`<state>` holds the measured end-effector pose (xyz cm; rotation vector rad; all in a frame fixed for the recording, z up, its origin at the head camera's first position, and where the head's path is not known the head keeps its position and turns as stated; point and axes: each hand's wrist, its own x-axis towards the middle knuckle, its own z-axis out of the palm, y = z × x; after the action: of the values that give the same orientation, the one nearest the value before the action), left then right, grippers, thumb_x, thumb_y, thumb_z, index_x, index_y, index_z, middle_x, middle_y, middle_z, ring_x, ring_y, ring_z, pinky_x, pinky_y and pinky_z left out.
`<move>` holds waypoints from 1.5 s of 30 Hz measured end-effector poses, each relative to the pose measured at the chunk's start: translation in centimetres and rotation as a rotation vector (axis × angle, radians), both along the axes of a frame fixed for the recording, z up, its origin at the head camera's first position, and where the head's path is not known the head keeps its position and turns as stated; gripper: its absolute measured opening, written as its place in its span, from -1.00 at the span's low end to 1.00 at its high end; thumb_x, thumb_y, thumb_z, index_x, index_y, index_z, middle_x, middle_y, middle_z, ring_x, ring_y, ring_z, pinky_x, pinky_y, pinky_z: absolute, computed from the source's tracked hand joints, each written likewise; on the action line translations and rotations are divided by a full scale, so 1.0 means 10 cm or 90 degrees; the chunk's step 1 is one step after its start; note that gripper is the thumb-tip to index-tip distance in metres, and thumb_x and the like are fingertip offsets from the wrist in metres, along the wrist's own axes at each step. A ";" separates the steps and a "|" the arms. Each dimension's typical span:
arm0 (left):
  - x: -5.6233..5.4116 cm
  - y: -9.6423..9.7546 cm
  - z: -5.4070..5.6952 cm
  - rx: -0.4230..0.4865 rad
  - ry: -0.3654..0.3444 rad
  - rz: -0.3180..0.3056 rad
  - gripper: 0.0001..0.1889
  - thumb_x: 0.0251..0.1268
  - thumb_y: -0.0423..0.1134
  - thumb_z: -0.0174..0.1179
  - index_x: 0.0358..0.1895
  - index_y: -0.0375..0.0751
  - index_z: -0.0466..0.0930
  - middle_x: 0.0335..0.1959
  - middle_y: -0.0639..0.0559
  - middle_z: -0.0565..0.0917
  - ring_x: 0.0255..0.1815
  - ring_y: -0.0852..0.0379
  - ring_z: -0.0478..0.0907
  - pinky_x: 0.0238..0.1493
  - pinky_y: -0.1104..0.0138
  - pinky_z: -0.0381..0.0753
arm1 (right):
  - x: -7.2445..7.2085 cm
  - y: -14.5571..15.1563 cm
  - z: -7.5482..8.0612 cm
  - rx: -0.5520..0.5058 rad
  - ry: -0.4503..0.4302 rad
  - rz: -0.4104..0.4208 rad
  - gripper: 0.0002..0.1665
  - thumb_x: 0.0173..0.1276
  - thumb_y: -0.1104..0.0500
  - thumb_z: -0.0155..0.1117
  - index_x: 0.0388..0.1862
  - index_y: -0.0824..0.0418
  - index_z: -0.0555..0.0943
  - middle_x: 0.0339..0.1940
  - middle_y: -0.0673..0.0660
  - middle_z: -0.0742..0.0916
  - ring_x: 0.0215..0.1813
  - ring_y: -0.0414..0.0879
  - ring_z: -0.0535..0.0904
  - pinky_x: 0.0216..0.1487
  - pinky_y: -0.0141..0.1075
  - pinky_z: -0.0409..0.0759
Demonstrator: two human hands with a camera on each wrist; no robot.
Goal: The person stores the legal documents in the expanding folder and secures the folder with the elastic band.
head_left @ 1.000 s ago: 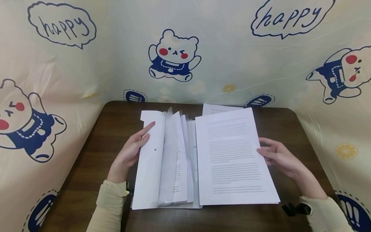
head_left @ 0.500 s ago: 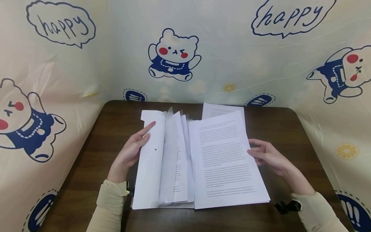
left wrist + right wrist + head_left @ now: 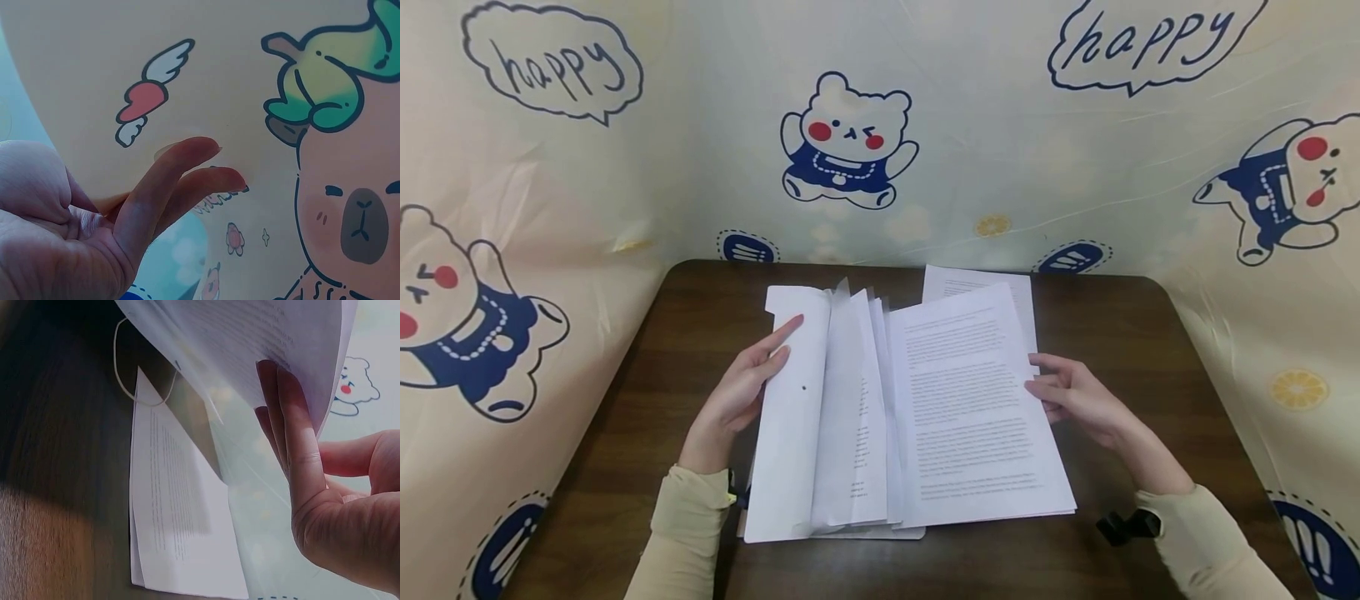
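In the head view my left hand (image 3: 733, 400) holds back the white cover of a document folder (image 3: 784, 433), thumb and forefinger on its inner face. The cover's outside (image 3: 244, 112), with a cartoon animal and a winged heart, fills much of the left wrist view. Several dividers and papers (image 3: 850, 433) fan out inside the folder. My right hand (image 3: 1078, 404) pinches the right edge of printed sheets (image 3: 973, 417), thumb on one face and fingers behind. Their left edge lies against the folder's inner leaves. Seen from the right wrist, the fingers (image 3: 303, 450) lie flat along the sheets' underside.
More printed paper (image 3: 181, 519) lies on the dark wooden table (image 3: 1120, 333) behind the held sheets. A thin pale elastic loop (image 3: 115, 369) hangs by the folder. A patterned curtain (image 3: 1000, 150) surrounds the table at the back and sides.
My right hand has moved left with the printed sheets, bringing their left edge over to the folder's inner leaves. More of the paper behind now shows. My left hand has stayed on the cover.
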<state>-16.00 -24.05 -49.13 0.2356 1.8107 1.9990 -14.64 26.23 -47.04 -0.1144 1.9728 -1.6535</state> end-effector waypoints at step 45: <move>0.01 0.09 0.04 -0.043 0.022 0.055 -0.35 0.88 -0.08 -0.17 0.84 -0.03 -0.06 0.91 -0.05 -0.16 0.60 0.32 0.47 0.08 0.49 0.78 | 0.08 -0.74 -0.18 -0.062 0.011 -0.008 -0.33 0.74 0.32 0.11 0.69 0.48 0.22 0.29 0.61 0.72 -0.10 -0.07 0.93 -0.11 -0.24 0.90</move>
<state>-15.85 -23.17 -48.69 0.1743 1.9375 1.9982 -13.80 18.80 -48.87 -0.1543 1.9091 -1.7634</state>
